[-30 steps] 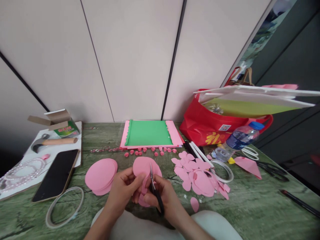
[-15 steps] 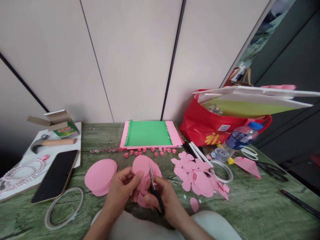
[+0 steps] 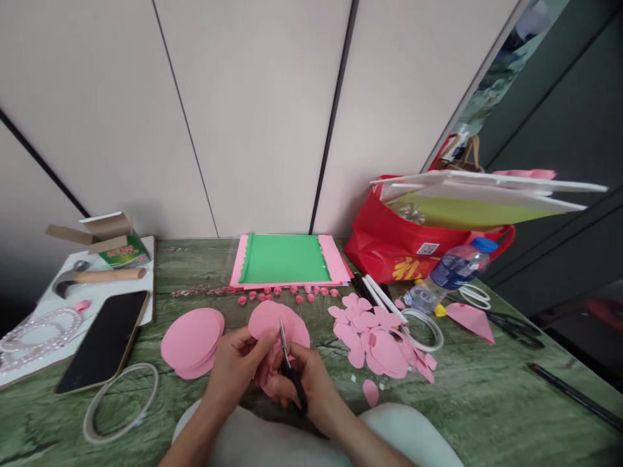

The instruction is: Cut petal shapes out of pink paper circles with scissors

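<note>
Near the front of the table, my left hand (image 3: 239, 364) pinches a rounded pink paper piece (image 3: 265, 318) between thumb and fingers. My right hand (image 3: 304, 379) is wrapped round the black handles of a pair of scissors (image 3: 294, 381), whose blades point up and lie against the paper. Part of the paper is hidden behind my fingers and the blades. To the left lies a stack of pink paper circles (image 3: 191, 340). On the right is a loose heap of cut pink petal shapes (image 3: 387, 350), and a single pink petal (image 3: 370, 392) lies in front of it.
Behind my hands are small pink paper rolls (image 3: 277, 291) and green paper (image 3: 285, 258) on pink sheets. At left lie a phone (image 3: 102, 340), a hammer (image 3: 104, 276) and a tape roll (image 3: 121, 402). A red bag (image 3: 379, 243), a bottle (image 3: 450, 275) and another tape roll (image 3: 440, 340) stand right.
The whole view has shifted slightly. Both hands still hold the paper and scissors together; the paper has turned a little and the scissor blades tilt more to the left.
</note>
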A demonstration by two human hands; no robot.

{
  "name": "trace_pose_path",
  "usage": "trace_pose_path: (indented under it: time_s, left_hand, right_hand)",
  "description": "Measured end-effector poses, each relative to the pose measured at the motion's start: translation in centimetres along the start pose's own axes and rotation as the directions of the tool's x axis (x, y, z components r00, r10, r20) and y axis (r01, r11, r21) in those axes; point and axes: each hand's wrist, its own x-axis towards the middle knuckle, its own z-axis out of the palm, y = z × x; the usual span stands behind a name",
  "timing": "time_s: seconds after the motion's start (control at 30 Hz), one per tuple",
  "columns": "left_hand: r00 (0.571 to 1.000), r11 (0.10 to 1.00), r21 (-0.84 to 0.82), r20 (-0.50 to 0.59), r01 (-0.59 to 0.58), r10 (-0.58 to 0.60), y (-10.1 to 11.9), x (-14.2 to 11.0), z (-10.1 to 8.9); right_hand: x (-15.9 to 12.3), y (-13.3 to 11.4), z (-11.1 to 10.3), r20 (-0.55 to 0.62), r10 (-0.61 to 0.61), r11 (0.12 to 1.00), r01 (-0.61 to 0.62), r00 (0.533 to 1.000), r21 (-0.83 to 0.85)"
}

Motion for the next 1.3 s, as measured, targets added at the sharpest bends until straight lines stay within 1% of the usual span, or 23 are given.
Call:
trace_pose_path:
  time_s: [0.07,0.17,0.27,0.33,0.47,0.67,0.93,1.07,1.17,1.3]
  left_hand:
    - [1.0,1.0,0.006,-0.009,-0.008,0.008,-0.1,0.0,0.0]
    - [1.0,1.0,0.025,0.013,0.005,-0.005,-0.1,-0.1,-0.1]
    - [1.0,0.999,0.035,0.029,0.007,-0.008,0.0,-0.1,-0.1]
    - [0.999,0.999,0.032,0.032,0.005,-0.006,0.0,0.0,-0.1]
    - [0.999,1.0,0.023,0.034,0.01,-0.011,0.1,-0.1,-0.1]
    - [0.999,1.0,0.014,0.034,0.016,-0.017,0.1,0.0,-0.1]
    - [0.999,1.0,-0.02,0.04,-0.001,0.002,-0.1,-0.1,-0.3]
    - [0.999,0.999,-0.03,0.028,-0.015,0.016,0.1,-0.2,-0.3]
    - [0.999,0.999,-0.023,0.03,-0.027,0.028,0.2,-0.2,-0.3]
    - [0.999,0.999,-0.024,0.027,-0.027,0.028,0.3,-0.3,-0.2]
  right_hand:
    - [0.1,0.1,0.0,0.011,-0.004,1.0,0.004,1.0,0.006]
    - [0.3,-0.1,0.2,0.022,-0.034,0.999,0.034,0.999,0.008]
    - [0.5,-0.3,0.4,-0.008,-0.095,0.995,0.095,0.995,0.01]
    - [0.6,-0.4,0.5,-0.009,-0.11,0.994,0.11,0.994,0.018]
    - [0.4,-0.6,0.6,0.003,-0.081,0.997,0.081,0.997,0.001]
    - [0.3,-0.9,0.7,0.018,-0.085,0.996,0.085,0.996,0.0]
    - [0.2,-0.5,0.2,-0.028,-0.089,0.994,0.087,0.996,-0.065]
    - [0.0,-0.4,0.2,-0.061,-0.04,0.998,0.037,0.997,-0.059]
    - [-0.1,-0.4,0.2,-0.063,-0.016,0.998,0.012,0.998,-0.059]
    - [-0.2,-0.7,0.2,-0.044,-0.047,0.997,0.045,0.998,-0.057]
